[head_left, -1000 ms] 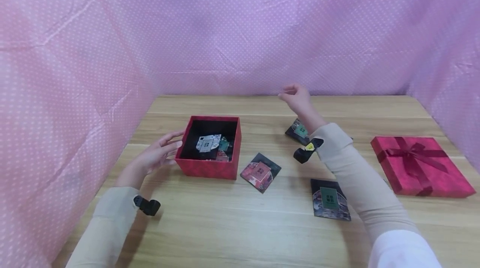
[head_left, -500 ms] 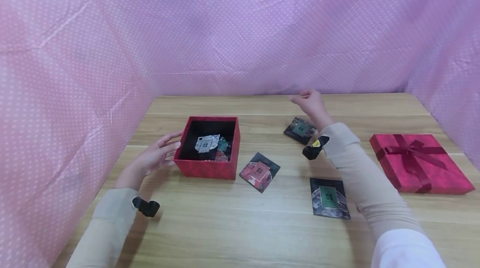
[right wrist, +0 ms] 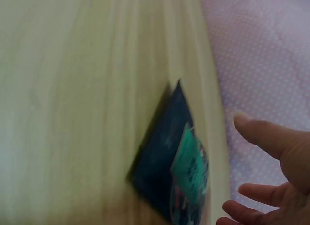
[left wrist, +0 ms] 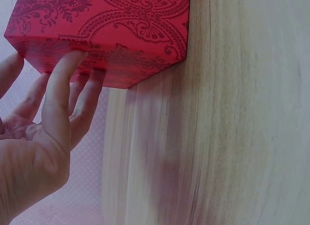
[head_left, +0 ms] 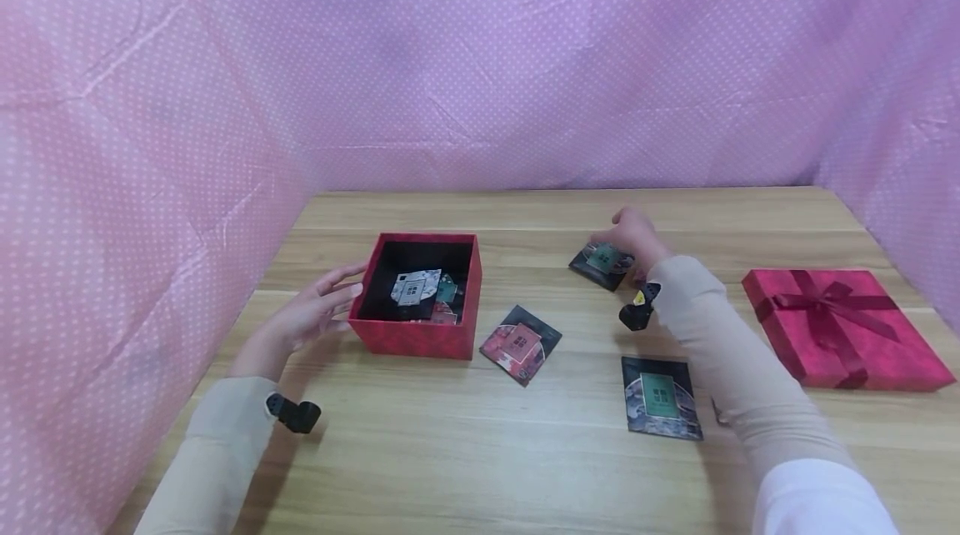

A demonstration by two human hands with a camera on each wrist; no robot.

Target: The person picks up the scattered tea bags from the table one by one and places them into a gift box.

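My left hand [head_left: 315, 312] rests its outstretched fingers against the left side of an open red gift box [head_left: 420, 342]. In the left wrist view, its thumb and fingertips lie on the box's patterned wall [left wrist: 131, 21]. Inside the box are several flat packets, a white-labelled packet [head_left: 412, 292] on top. My right hand [head_left: 633, 233] hovers over a dark square packet with a green label [head_left: 600, 262], covering its far corner in the head view. The right wrist view shows this hand's fingers [right wrist: 259, 130] spread and holding nothing, beside the packet [right wrist: 167, 152].
A red-labelled packet [head_left: 521, 344] lies right of the box. Nearer the front is another green-labelled packet [head_left: 660, 398], and a small dark edge [head_left: 718, 412] peeks out beside the right sleeve. The red box lid [head_left: 847, 327] with a ribbon bow sits at the right. Pink dotted cloth [head_left: 480, 60] encloses the table.
My right hand has moved right and then lowered toward the far green-labelled packet. The left hand stays at the box.
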